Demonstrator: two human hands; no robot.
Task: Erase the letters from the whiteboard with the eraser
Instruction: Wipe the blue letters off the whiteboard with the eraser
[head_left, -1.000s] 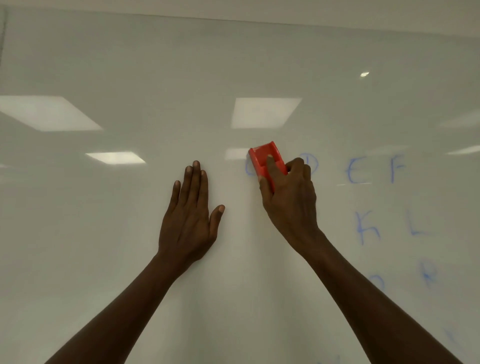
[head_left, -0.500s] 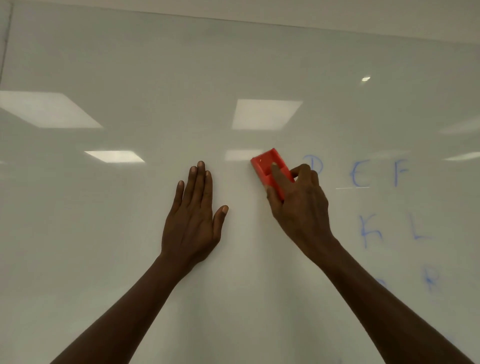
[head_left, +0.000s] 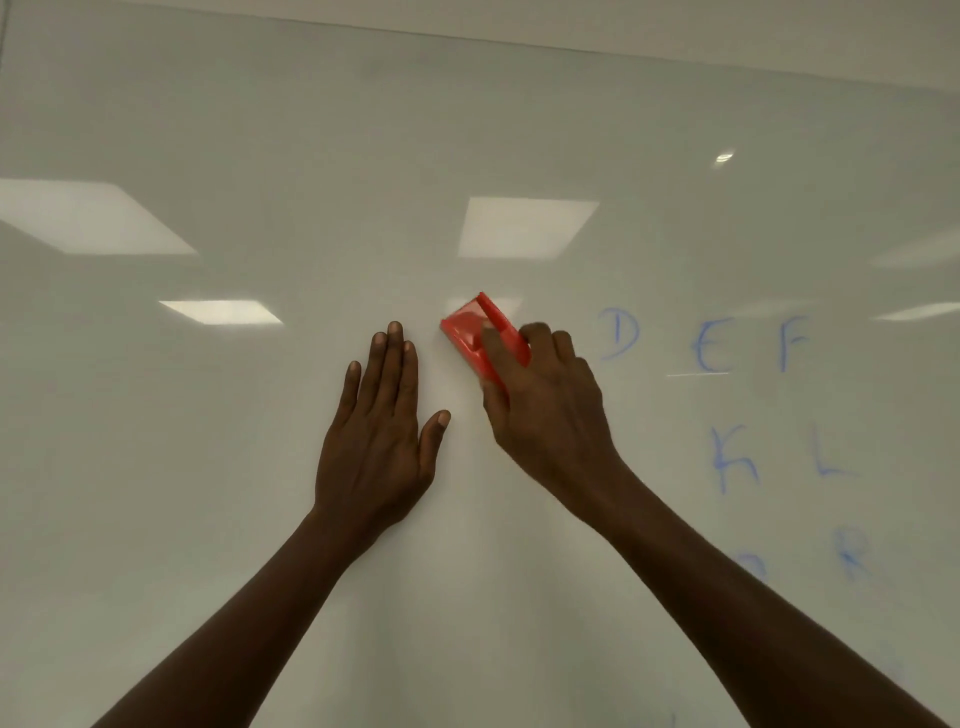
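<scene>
1. Head view, hands: the right hand (head_left: 545, 410) has its fingers and thumb curled round the red eraser (head_left: 480, 338), holding it flat against the whiteboard (head_left: 260, 130) at mid-height, just left of the blue letters. The left hand (head_left: 382, 431) lies flat on the board with straight fingers, holding nothing, just beside the eraser.
2. Head view, done: the board to the left of the eraser and under it shows no writing, only reflections of ceiling lights (head_left: 524, 226). I judge that part wiped.
3. Head view, left: to the right stand D (head_left: 618, 332), E (head_left: 706, 351) and F (head_left: 792, 340); below them K (head_left: 732, 457) and L (head_left: 828, 457); lower still a blurred R (head_left: 852, 551) and another faint mark I cannot read. I judge the job partly done, with D next in line.
</scene>
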